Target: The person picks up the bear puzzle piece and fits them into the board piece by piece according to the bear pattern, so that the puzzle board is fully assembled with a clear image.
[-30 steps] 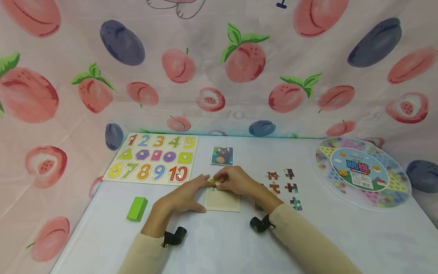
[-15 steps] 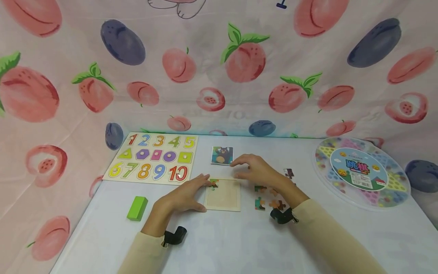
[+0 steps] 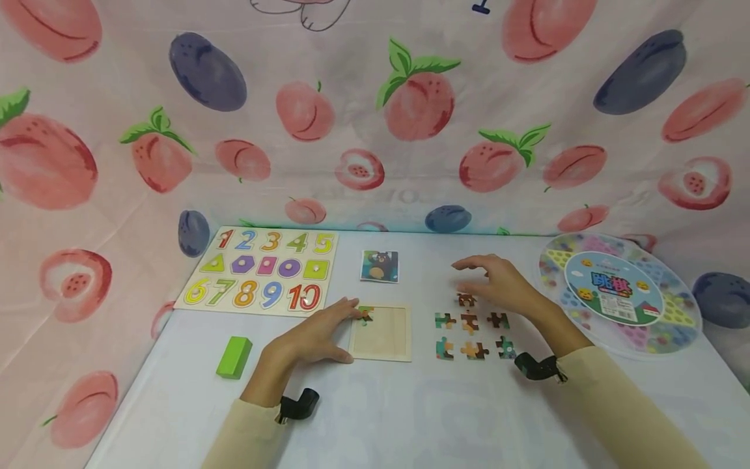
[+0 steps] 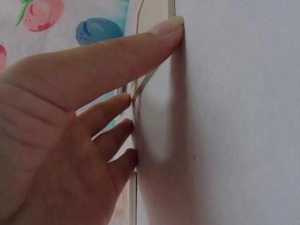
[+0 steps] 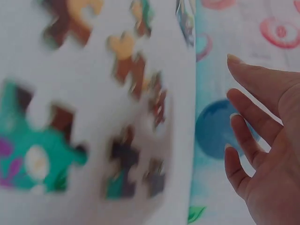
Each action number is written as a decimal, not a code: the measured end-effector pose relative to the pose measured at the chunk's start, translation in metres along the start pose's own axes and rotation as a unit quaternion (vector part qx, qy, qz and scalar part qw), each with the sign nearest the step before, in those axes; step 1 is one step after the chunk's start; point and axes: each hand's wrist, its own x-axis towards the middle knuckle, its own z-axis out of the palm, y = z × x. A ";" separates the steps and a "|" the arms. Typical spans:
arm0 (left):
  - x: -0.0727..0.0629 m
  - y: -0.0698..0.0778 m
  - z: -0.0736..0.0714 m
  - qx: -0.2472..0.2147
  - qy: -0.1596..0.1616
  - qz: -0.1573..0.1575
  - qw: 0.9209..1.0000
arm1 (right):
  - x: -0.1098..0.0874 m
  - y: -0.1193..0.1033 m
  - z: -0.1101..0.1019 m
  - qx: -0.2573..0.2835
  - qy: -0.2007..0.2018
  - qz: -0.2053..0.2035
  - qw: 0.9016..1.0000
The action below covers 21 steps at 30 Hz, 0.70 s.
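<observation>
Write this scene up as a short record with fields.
Left hand: touches the left side of the tray
Right hand: hovers near the loose pieces, holding nothing
Tray: puzzle piece in its far left corner
Loose pieces: right of the tray
Card: bear picture, beyond the tray
Also there: number board, green block, round game case

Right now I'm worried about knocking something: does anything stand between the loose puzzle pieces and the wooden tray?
Nothing visible stands between the loose puzzle pieces and the wooden tray. The left hand is at its opposite edge; the right hand hovers by the rear pieces.
</observation>
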 end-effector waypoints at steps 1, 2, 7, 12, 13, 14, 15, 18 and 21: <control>0.000 0.000 0.000 0.000 0.000 0.000 1.000 | -0.002 0.004 -0.001 0.004 -0.001 0.005 1.000; -0.001 0.000 0.000 0.000 0.000 0.000 1.000 | -0.004 0.007 -0.001 0.005 -0.001 0.008 1.000; 0.000 -0.001 -0.001 -0.003 0.001 0.000 1.000 | -0.010 0.023 0.003 -0.002 -0.004 0.022 1.000; 0.001 0.001 -0.001 -0.004 -0.001 -0.002 1.000 | -0.014 0.036 0.009 -0.010 -0.003 0.020 1.000; 0.001 0.001 -0.001 -0.003 -0.001 -0.001 1.000 | -0.015 0.037 0.010 -0.009 -0.002 0.019 1.000; 0.001 0.001 -0.001 -0.002 0.000 -0.001 1.000 | -0.015 0.039 0.010 -0.008 -0.002 0.016 1.000; 0.001 0.001 -0.001 -0.001 0.001 0.001 1.000 | -0.015 0.040 0.011 -0.006 -0.002 0.014 1.000; 0.001 0.000 0.000 -0.001 0.003 0.005 1.000 | -0.015 0.042 0.013 -0.007 -0.007 0.013 1.000; 0.001 -0.001 0.001 -0.004 0.004 0.006 1.000 | -0.015 0.044 0.016 -0.015 -0.010 0.015 1.000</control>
